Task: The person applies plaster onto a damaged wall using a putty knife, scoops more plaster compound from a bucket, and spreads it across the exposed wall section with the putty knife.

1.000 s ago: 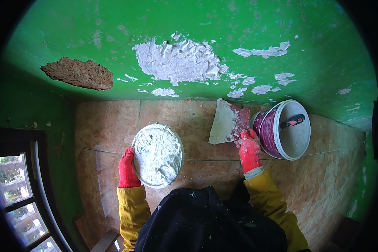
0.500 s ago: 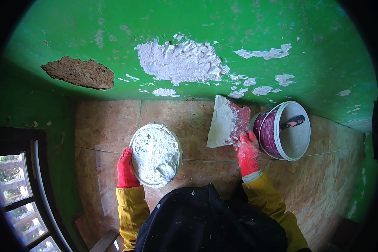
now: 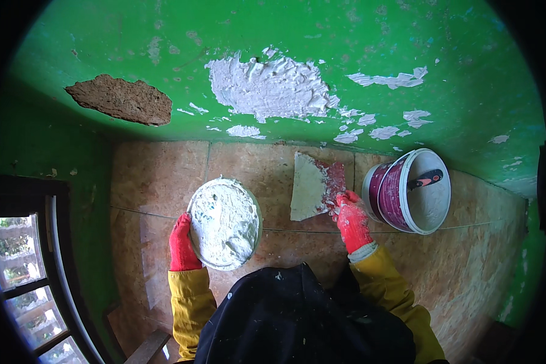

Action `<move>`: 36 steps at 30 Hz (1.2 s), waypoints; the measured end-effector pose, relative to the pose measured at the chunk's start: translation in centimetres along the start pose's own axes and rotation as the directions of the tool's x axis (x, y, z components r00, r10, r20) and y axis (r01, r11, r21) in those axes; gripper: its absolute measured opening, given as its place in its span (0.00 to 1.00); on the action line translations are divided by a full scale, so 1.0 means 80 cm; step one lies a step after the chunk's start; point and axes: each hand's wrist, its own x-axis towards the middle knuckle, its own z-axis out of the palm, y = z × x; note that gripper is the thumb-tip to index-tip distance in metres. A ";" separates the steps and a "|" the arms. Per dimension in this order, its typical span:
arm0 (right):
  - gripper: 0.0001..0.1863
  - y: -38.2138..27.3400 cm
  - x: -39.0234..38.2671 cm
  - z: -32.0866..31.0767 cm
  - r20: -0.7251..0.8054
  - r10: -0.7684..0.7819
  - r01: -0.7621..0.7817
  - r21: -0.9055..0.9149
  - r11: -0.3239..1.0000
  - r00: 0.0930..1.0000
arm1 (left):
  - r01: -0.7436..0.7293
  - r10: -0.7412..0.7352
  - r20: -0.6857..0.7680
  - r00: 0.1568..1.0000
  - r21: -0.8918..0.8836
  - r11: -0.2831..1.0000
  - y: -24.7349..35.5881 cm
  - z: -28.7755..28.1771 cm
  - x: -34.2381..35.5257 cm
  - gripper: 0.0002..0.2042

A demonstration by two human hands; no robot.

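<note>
In a red glove, my left hand (image 3: pixel 183 244) grips the edge of a round lid (image 3: pixel 225 223) heaped with white filler paste. My right hand (image 3: pixel 352 222), also in a red glove smeared white, is closed on a wide, flat putty spreader (image 3: pixel 315 187). Its blade is coated in white and its red part is spotted with paste. The spreader is held over the floor, between the lid and a purple-and-white bucket (image 3: pixel 391 191). On the green wall ahead, a large rough patch of white filler (image 3: pixel 270 85) sits with smaller smears around it.
A putty knife (image 3: pixel 424 178) with a black-and-red handle rests in the bucket. Left along the wall is a brown hole (image 3: pixel 121 100) of bare masonry. Brown tiles (image 3: pixel 158 173) cover the floor. A dark-framed window (image 3: pixel 27 267) stands at left.
My right hand has drawn the spreader slightly left and toward me, away from the bucket. The left hand and lid stay nearly in place. The view has shifted slightly.
</note>
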 end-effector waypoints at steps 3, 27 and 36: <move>0.07 -0.005 -0.001 0.023 0.033 -0.032 0.030 0.044 0.999 0.999 | -0.021 0.021 -0.010 1.000 0.016 1.000 0.011 -0.011 -0.003 0.12; 0.12 -0.194 -0.322 0.176 0.681 -0.057 0.150 -0.078 0.986 0.730 | -0.410 0.358 -0.237 0.903 -0.225 0.884 0.199 -0.099 -0.197 0.09; 0.28 -0.214 -0.389 0.327 0.841 0.022 0.264 -0.194 0.945 0.540 | -0.368 0.393 -0.040 0.919 -0.446 0.816 0.298 -0.170 -0.140 0.15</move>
